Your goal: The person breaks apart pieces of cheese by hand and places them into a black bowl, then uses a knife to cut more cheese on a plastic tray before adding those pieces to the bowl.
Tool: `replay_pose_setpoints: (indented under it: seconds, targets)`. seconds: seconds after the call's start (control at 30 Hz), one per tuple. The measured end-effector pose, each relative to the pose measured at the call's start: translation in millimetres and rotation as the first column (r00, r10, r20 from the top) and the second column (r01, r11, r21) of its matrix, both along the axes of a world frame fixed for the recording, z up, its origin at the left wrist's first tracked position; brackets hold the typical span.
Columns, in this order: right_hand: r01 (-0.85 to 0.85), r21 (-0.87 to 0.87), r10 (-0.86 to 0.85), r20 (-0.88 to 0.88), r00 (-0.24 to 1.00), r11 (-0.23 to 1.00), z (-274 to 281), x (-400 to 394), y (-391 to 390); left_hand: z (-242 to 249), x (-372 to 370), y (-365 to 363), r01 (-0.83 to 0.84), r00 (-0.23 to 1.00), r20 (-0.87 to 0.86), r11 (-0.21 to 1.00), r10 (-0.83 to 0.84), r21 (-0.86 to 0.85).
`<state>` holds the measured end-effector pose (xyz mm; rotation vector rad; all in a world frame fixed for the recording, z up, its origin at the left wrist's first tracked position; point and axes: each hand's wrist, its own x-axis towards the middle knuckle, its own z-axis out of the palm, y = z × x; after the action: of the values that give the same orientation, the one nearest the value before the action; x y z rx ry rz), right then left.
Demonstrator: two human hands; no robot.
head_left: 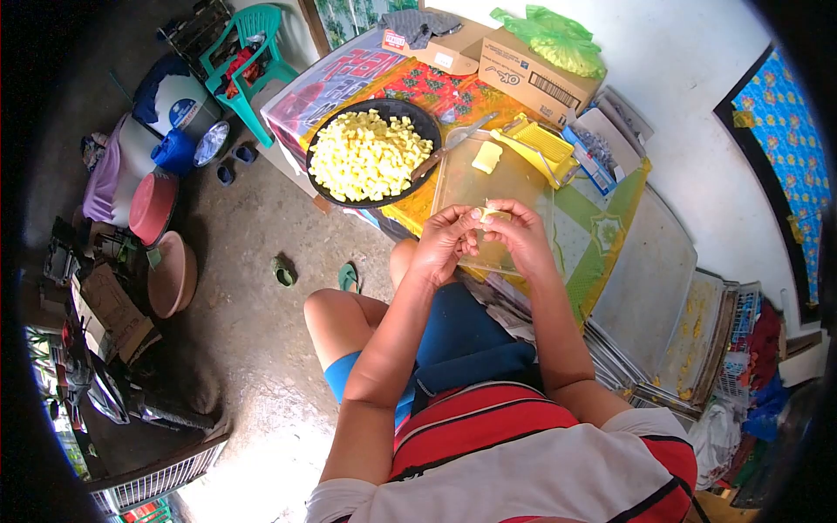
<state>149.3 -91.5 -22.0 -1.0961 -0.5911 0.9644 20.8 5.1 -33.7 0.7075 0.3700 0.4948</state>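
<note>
My left hand (446, 241) and my right hand (518, 237) meet over the near edge of a clear plastic board (460, 187). Between their fingertips they pinch a small pale yellow piece (494, 214). A flat slice of similar pale yellow stuff (487, 157) lies farther up the board. To the left of it, a knife (472, 127) with a brown handle rests across the board's edge and the rim of a round black tray (320, 172). Heaped in that tray are many small pale yellow cubes (366, 157).
A yellow ridged tool with a frame (538, 146) stands at the board's far right, beside a blue-and-white box (593, 161). Cardboard boxes (534, 71) and a green plastic bag (558, 44) line the back. Large metal trays (641, 270) lean at the right. A green chair (248, 61) stands left.
</note>
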Motion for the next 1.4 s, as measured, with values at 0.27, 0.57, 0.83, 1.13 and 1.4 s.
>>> replay_pose_setpoints:
  seconds: [0.27, 0.57, 0.83, 1.13, 1.4]
  targets:
    - [-0.002, 0.009, 0.002, -0.058, 0.998, 1.000, 0.8, -1.4, -1.1, -7.3, -0.8, 1.3, 0.017, 1.000, 0.004, 0.998, -0.017, -0.059]
    - [0.013, -0.009, -0.013, -0.040, 0.999, 1.000, 1.2, -3.1, -0.6, 10.4, -2.5, 5.6, -0.080, 0.997, -0.039, 0.975, 0.073, -0.207]
    - [0.041, -0.063, -0.042, -0.020, 0.999, 0.997, 6.8, 0.8, -5.3, -6.8, 21.3, 123.0, 0.080, 0.723, -0.266, 0.305, 0.637, 0.949]
    - [0.019, -0.053, -0.022, -0.051, 0.998, 0.998, 9.1, 3.3, 3.8, 8.8, 35.9, 208.7, 0.719, 0.314, -0.383, 0.045, 0.869, 0.694]
    - [0.111, -0.038, -0.113, -0.056, 0.992, 0.993, 0.4, 5.0, 10.6, 19.5, 16.6, 195.1, 0.483, 0.451, -0.239, -0.010, 0.860, 0.876]
